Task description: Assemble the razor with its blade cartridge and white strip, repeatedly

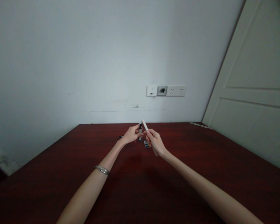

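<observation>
My left hand (pixel 132 134), with a silver bracelet on its wrist, is closed on a slim black-and-grey pen-like object (pixel 140 130) held nearly upright. Just to the right, my right hand (pixel 155 140) grips a white stick (pixel 145 125) around its middle. The stick tilts up and left, its top end close to the top of the pen-like object; whether the two touch I cannot tell. Below and between the hands, a small flat item with dark and pale bands (pixel 147 144) lies on the table, partly behind my right fingers.
The dark red wooden table (pixel 130 193) meets a pale wall (pixel 107 62) with a row of sockets (pixel 176 91). A small dark object (pixel 121 136) shows behind my left wrist. A pale strip (pixel 200 125) lies along the back right edge, near a white panelled door (pixel 254 77).
</observation>
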`<state>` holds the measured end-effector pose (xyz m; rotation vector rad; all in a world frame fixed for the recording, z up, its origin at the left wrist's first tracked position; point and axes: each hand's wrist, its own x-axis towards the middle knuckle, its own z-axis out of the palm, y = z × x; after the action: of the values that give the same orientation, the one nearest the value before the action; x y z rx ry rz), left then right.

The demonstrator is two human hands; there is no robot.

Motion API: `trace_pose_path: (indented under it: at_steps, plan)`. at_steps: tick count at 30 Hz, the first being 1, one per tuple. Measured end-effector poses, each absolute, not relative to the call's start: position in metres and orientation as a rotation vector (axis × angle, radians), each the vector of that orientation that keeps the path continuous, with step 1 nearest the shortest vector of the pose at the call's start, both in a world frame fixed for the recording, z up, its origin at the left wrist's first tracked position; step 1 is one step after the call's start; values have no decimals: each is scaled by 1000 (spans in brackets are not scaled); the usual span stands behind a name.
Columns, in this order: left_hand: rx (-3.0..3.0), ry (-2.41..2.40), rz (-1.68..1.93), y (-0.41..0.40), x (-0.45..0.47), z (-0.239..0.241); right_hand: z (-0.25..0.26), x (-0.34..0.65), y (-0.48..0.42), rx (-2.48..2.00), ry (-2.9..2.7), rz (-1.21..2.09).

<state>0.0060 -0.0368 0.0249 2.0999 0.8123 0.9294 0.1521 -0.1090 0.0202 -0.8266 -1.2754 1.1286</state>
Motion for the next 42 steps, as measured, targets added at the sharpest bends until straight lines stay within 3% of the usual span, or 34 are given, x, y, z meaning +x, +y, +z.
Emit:
trace_pose_path:
  at_steps: [15, 28, 33, 42]
  plan:
    - [2088, 781, 950, -36, 8, 24, 18, 146, -109, -607, -998, 1512]
    - [2076, 784, 967, -39, 9, 31, 21, 137, -117, -564, -898, 1547]
    - [2049, 825, 967, -42, 9, 35, 13, 135, -130, -674, -1117, 1400]
    - [2022, 857, 962, -37, 9, 32, 35, 150, -134, -949, -1684, 671]
